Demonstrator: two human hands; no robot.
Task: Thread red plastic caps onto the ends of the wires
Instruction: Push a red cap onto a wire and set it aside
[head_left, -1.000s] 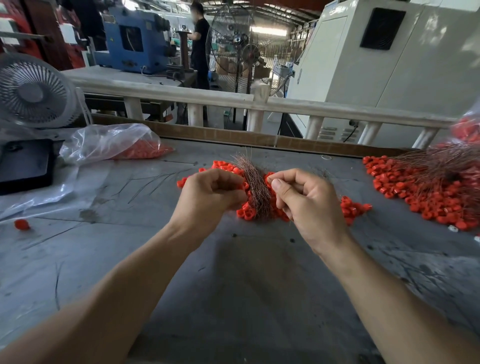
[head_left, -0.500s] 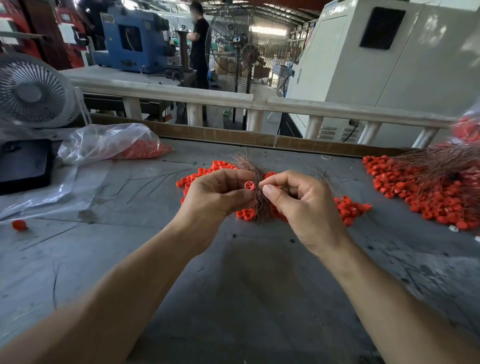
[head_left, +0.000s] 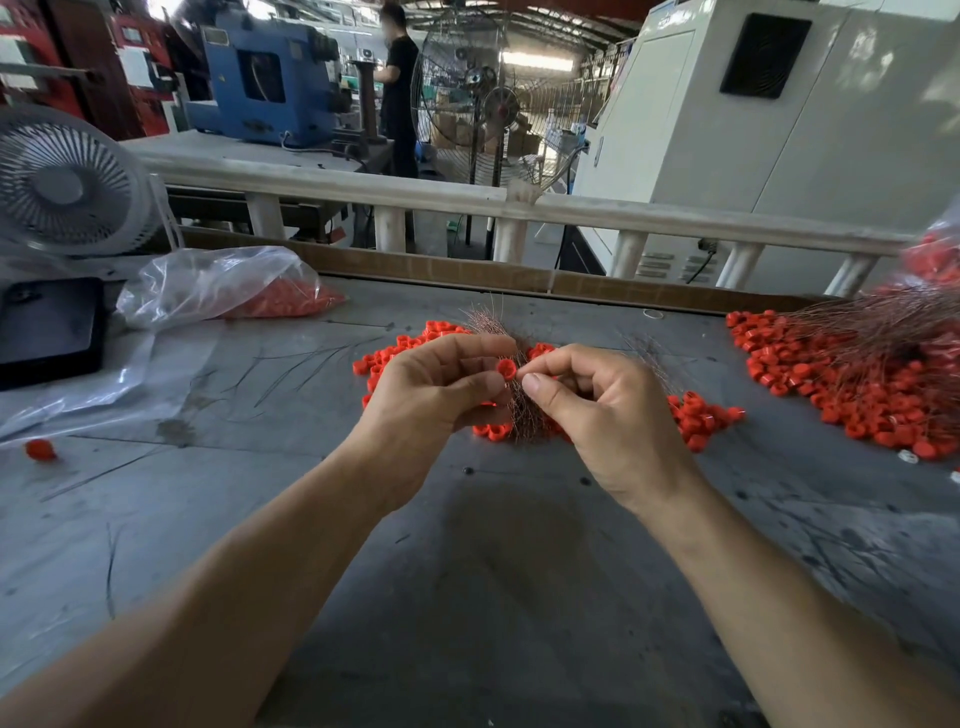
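Cap pinched at centre frame, wire end being lined up to it.

I see the left hand (head_left: 436, 395) pinching one red cap (head_left: 506, 369) between thumb and fingertip, open side toward the right hand (head_left: 597, 410), presumably so its hole faces the incoming wire. Right hand's fingers are curled, thumb and forefinger together at the cap; the wire itself is too thin for me to make out. Both work just above the loose cap pile (head_left: 696, 415) and copper wire bundle (head_left: 522, 415), so stock stays near. Finished capped wires (head_left: 872, 374) are heaped at right edge; bag of caps (head_left: 228, 286) upper left.
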